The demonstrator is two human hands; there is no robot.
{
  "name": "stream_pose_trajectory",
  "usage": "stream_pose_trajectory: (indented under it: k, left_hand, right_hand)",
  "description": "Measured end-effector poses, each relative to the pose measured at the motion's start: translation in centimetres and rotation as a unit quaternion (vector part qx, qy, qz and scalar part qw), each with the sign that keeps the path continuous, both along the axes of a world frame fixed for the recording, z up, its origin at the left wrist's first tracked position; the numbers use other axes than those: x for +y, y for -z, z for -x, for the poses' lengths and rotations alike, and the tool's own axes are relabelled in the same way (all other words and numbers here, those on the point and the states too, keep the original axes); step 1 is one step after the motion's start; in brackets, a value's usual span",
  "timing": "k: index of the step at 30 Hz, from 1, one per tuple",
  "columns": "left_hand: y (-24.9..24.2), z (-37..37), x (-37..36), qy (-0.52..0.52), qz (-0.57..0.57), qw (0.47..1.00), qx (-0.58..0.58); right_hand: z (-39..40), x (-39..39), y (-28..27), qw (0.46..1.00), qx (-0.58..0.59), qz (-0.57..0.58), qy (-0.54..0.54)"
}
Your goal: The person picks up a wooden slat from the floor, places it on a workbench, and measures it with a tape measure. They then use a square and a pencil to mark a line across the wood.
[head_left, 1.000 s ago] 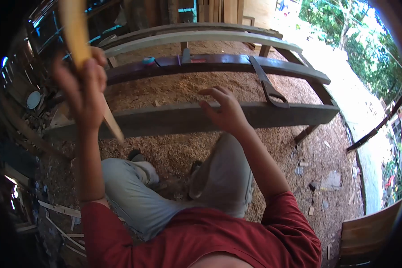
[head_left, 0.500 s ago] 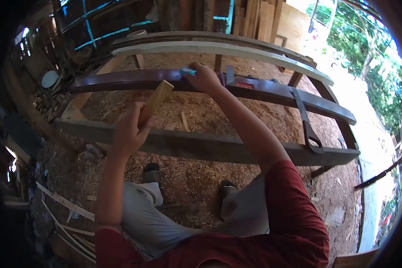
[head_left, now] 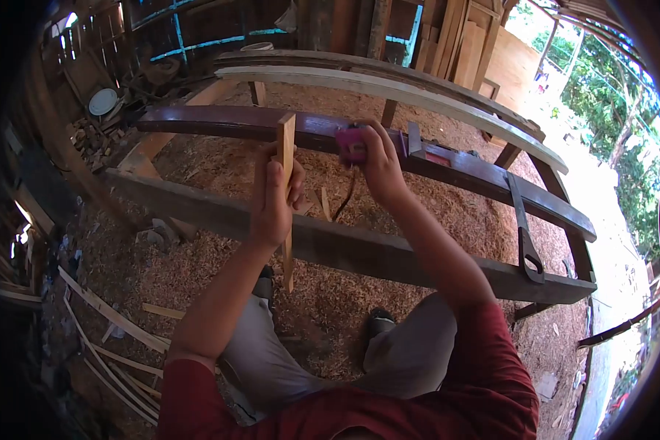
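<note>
My left hand [head_left: 277,192] is closed round a narrow wooden slat [head_left: 287,147], held upright in front of the long plank. In my right hand [head_left: 378,158] is a pink-purple tape measure [head_left: 353,144], just in front of the dark, glossy plank [head_left: 220,119]. A thin dark strap hangs below that hand. To its right, a try square [head_left: 414,137] sits on the plank. A handsaw [head_left: 523,227] lies further right, across the plank and the nearer grey beam [head_left: 337,249].
A pale beam [head_left: 433,99] runs behind the dark plank. Wood shavings cover the ground, with thin wood strips [head_left: 117,315] at lower left. Upright boards [head_left: 466,59] lean at the back. A round white lid [head_left: 103,101] is at far left.
My left hand has moved right and turned the slat from slanted to upright. My right hand has shifted right and lifted off the plank, the pink-purple tape measure now showing in it.
</note>
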State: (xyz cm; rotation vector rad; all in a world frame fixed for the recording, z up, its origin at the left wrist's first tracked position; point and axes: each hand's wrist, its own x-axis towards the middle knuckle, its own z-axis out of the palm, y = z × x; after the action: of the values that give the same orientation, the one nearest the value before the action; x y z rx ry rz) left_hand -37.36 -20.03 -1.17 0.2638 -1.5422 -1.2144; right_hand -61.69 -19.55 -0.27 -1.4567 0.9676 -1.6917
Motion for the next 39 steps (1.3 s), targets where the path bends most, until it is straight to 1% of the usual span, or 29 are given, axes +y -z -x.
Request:
stream_pose_trajectory:
  k: [1,3,4,6,7,8,9,10,11,12,13,14,16,18,20,21,23,24,25,26,27,29,31,33,34,36,37,39]
  left_hand:
    - [0.1,1.0,0.2,0.005,-0.003,1.0,0.021]
    - [0.6,2.9,0.6,0.014,-0.006,0.999,0.042]
    - [1.1,3.6,0.8,0.02,0.009,0.999,0.04]
    - [1.7,5.0,1.0,0.027,0.026,0.999,0.035]
    - [2.0,5.8,1.2,0.031,0.058,0.998,0.022]
    - [2.2,6.5,1.6,0.036,0.09,0.995,0.008]
    - [2.2,6.8,2.3,0.038,0.089,0.995,-0.019]
    - [2.1,7.3,2.9,0.041,0.087,0.995,-0.021]
    - [2.2,7.8,3.3,0.028,0.123,0.992,-0.027]
    - [2.2,8.3,3.9,0.015,0.159,0.987,-0.033]
    - [2.0,8.6,4.5,0.018,0.157,0.987,-0.033]
    - [1.8,9.0,5.1,0.037,0.147,0.988,-0.015]
    - [1.9,9.5,5.3,0.058,0.137,0.989,0.001]
    - [2.6,9.9,4.8,0.078,0.145,0.986,0.021]
    - [3.0,9.7,4.9,0.078,0.125,0.989,0.011]
    - [3.2,9.5,4.9,0.079,0.106,0.991,0.001]
    - [3.2,9.6,5.1,0.071,0.101,0.992,0.012]
    - [3.2,9.6,5.1,0.066,0.098,0.993,0.024]
    - [3.1,9.2,4.9,0.061,0.098,0.993,0.024]
    - [2.9,8.6,4.8,0.05,0.11,0.993,0.001]
    - [2.7,8.0,4.8,0.039,0.121,0.992,-0.022]
    - [2.0,7.2,5.1,0.029,0.113,0.993,-0.028]
    - [2.0,7.0,5.0,0.022,0.105,0.994,-0.034]
    - [2.5,7.1,4.3,0.027,0.143,0.989,-0.009]
    - [2.5,6.9,4.3,0.027,0.141,0.99,-0.01]
    - [2.4,6.4,4.2,-0.032,0.209,0.977,-0.018]
    - [2.1,5.6,4.0,-0.034,0.208,0.977,-0.019]
    - [1.5,3.4,3.4,-0.06,0.298,0.938,-0.165]
  right_hand:
    - [-0.6,2.2,-0.1,1.0,0.002,-0.001,0.005]
    - [-2.0,5.7,-0.1,0.994,0.012,0.046,0.099]
    - [-2.6,7.5,-0.6,0.994,0.012,0.045,0.103]
    - [-3.4,10.1,-1.4,0.987,-0.034,0.112,0.107]
    - [-2.7,10.8,-1.1,0.985,0.017,0.126,0.119]
    - [-2.5,11.4,-1.1,0.985,0.013,0.123,0.123]
    - [-2.5,12.1,-1.5,0.981,0.023,0.133,0.141]
    - [-2.2,12.6,-1.6,0.976,0.034,0.143,0.158]
    - [-1.7,12.6,-1.6,0.976,0.033,0.14,0.161]
    - [-1.1,12.3,-1.6,0.943,0.116,0.218,0.223]
    - [-0.7,12.3,-1.6,0.893,0.198,0.292,0.279]
    - [-0.7,12.6,-1.5,0.893,0.198,0.29,0.281]
    - [-1.0,13.4,-1.4,0.912,0.181,0.264,0.258]
    - [-0.3,13.5,-1.2,0.907,0.194,0.276,0.251]
    - [-0.4,14.1,-1.4,0.923,0.214,0.23,0.222]
    - [0.0,14.0,-1.3,0.924,0.214,0.229,0.218]
    - [0.7,13.7,-1.2,0.914,0.284,0.236,0.17]
    - [0.7,13.7,-1.2,0.914,0.284,0.237,0.166]
    - [0.7,13.9,-1.3,0.906,0.316,0.236,0.151]
    - [0.5,14.0,-1.3,0.898,0.347,0.236,0.135]
    - [0.3,14.1,-1.2,0.898,0.346,0.237,0.131]
    - [-0.2,14.4,-1.0,0.901,0.363,0.204,0.122]
    - [-0.7,14.4,-1.0,0.908,0.355,0.196,0.104]
    - [-0.9,14.5,-1.0,0.915,0.347,0.185,0.088]
    - [-0.9,14.5,-1.1,0.917,0.345,0.186,0.075]
    - [-0.8,14.4,-1.4,0.919,0.343,0.188,0.059]
    - [-0.7,14.3,-1.6,0.917,0.345,0.199,0.038]
    - [-0.8,14.3,-1.6,0.914,0.345,0.212,0.014]
